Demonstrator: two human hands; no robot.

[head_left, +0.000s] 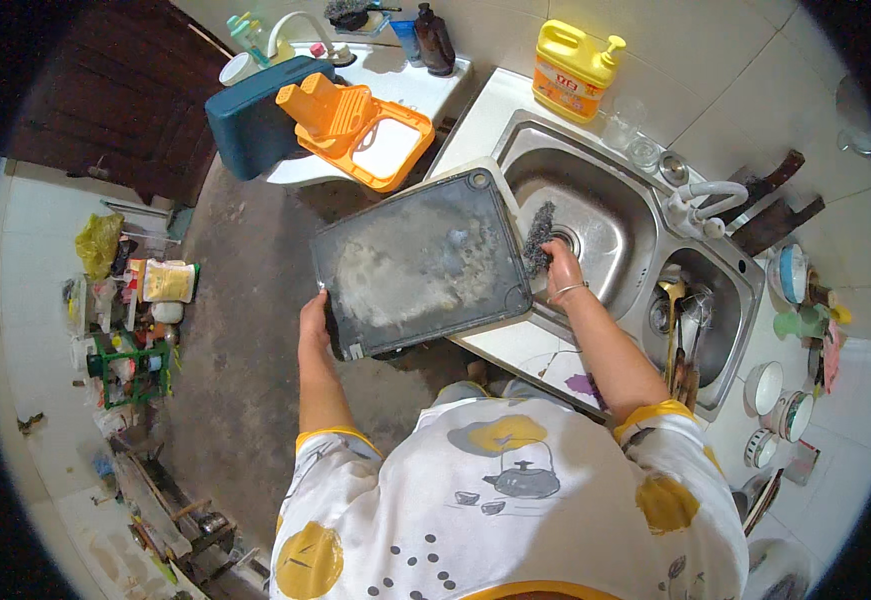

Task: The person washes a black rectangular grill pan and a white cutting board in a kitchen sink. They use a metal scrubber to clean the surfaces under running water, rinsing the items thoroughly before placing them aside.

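My left hand (313, 322) grips the lower left edge of a dark grey cutting board (420, 265), which has a raised rim, a corner hole and a pale edge on its far side. Whitish suds or film spread over its face. The board is held tilted, its right end over the counter beside the sink. A grey steel wool scourer (539, 236) is pinched in the fingers of my right hand (563, 272), just right of the board and above the large sink basin (623, 195). A bracelet circles my right wrist.
The small sink basin (730, 335) holds several utensils. A white faucet (705, 205) stands behind, near a yellow detergent jug (573, 75) and glasses. Bowls (790, 415) line the right counter. An orange plastic stool (395, 165) and a blue-green container (260, 115) rest at the washbasin.
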